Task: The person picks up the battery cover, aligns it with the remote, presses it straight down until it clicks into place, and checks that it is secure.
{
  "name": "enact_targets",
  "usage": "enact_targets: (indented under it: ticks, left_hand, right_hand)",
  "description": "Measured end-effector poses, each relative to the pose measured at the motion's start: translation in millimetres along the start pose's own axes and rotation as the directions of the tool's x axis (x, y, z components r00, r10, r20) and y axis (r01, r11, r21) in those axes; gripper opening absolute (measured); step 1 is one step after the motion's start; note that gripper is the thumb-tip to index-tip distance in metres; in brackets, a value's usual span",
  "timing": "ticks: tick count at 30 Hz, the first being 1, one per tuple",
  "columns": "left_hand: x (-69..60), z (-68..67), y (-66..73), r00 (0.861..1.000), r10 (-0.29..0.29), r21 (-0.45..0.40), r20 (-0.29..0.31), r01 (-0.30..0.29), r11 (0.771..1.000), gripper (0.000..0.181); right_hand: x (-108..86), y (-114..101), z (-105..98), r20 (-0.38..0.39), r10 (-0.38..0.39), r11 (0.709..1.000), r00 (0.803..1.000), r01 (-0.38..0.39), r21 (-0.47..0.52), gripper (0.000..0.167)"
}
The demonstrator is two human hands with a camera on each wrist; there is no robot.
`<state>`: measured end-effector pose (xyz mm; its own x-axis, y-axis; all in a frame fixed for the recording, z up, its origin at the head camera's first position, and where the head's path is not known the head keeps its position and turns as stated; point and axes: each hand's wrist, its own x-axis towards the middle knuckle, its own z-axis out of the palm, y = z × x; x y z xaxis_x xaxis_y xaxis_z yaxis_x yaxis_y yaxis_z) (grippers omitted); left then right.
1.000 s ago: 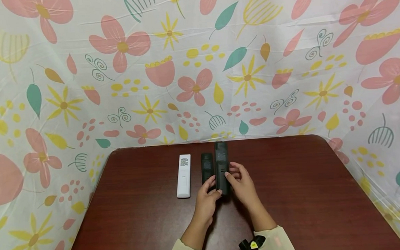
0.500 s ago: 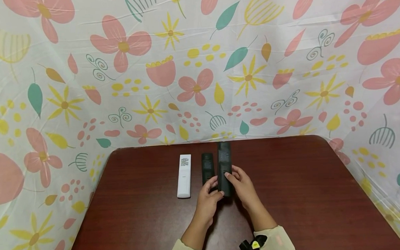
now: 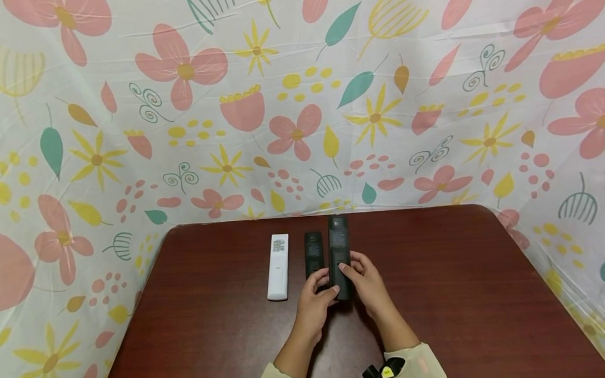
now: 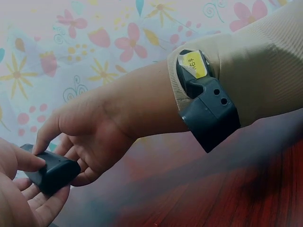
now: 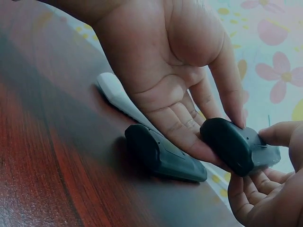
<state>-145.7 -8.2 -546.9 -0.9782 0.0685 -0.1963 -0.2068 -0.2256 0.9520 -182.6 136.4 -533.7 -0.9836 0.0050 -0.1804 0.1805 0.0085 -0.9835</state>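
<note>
A long black remote control (image 3: 339,244), its back facing up, is held above the table by both hands. My left hand (image 3: 313,310) pinches its near left end between thumb and fingers. My right hand (image 3: 369,282) grips its right side, the thumb lying on the battery cover. In the right wrist view, the held remote (image 5: 227,142) is raised off the tabletop. A shorter black remote (image 3: 313,248) lies back up on the table, just left of the held one and partly hidden by my left hand. Farther left lies a white remote (image 3: 278,266), also back up.
The dark red-brown wooden table (image 3: 197,326) ends at the back against a flower-printed cloth (image 3: 298,72), which also hangs along both sides. A black camera on a strap (image 3: 384,371) sits on the right wrist over a beige sleeve.
The held remote has shifted slightly right, away from the shorter black one, and its angle has changed a little. Both hands keep their hold; the two remotes on the table stay put.
</note>
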Motion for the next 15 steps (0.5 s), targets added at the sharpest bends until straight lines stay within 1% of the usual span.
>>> enact_targets:
  ticks: [15]
  left_hand:
    - [-1.6, 0.9, 1.0, 1.0, 0.008, 0.002, -0.005, -0.008, 1.0, 0.052]
  right_hand:
    - [-2.9, -3.0, 0.2, -0.004, 0.008, 1.0, 1.0, -0.008, 0.005, 0.045]
